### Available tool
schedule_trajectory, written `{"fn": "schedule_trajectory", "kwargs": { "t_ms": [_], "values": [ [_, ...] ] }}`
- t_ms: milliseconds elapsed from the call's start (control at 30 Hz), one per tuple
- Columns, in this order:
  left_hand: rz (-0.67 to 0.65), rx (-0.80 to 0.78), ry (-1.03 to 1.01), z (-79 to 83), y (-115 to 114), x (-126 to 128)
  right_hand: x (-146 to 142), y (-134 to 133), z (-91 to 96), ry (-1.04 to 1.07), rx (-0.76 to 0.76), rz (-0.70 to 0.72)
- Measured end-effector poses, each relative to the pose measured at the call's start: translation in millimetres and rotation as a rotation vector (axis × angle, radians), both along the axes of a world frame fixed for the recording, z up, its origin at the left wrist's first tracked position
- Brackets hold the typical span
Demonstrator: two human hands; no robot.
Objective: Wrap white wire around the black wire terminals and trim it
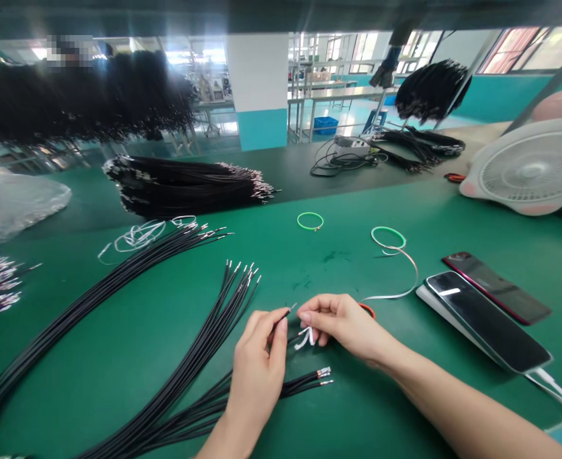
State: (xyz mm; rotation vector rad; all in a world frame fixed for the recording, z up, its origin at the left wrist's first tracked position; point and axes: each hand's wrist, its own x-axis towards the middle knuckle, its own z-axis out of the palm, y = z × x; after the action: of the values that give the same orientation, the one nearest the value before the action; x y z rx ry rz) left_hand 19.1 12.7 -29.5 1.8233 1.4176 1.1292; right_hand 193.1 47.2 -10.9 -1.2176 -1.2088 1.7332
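My left hand pinches a thin black wire whose metal-tipped end points up and right. My right hand meets it from the right, fingers closed on a curled white strip that hangs below them. Under my wrists, a loose bunch of black wires with crimped metal terminals lies on the green work mat. A longer fan of the same wires runs just left of my left hand. Behind my right hand, a small orange item is partly hidden.
Two phones lie at the mat's right side, with a white cable. Further back are green wire rings, a white ribbon, large black wire bundles, a white fan and a plastic bag.
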Motion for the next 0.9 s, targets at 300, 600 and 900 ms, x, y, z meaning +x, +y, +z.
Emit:
{"fn": "schedule_trajectory", "kwargs": {
  "t_ms": [300,600,900],
  "values": [
    [0.024,-0.281,-0.344,-1.5,0,4,-6,-4,-5.6,0.040,0.081,0.001],
    [0.019,-0.383,-0.404,2.9,1,8,-8,-14,-11.5,-0.343,0.626,0.024],
    [0.015,-0.376,-0.446,-1.0,4,6,-7,-16,-12.7,-0.362,0.647,0.020]
  ]
}}
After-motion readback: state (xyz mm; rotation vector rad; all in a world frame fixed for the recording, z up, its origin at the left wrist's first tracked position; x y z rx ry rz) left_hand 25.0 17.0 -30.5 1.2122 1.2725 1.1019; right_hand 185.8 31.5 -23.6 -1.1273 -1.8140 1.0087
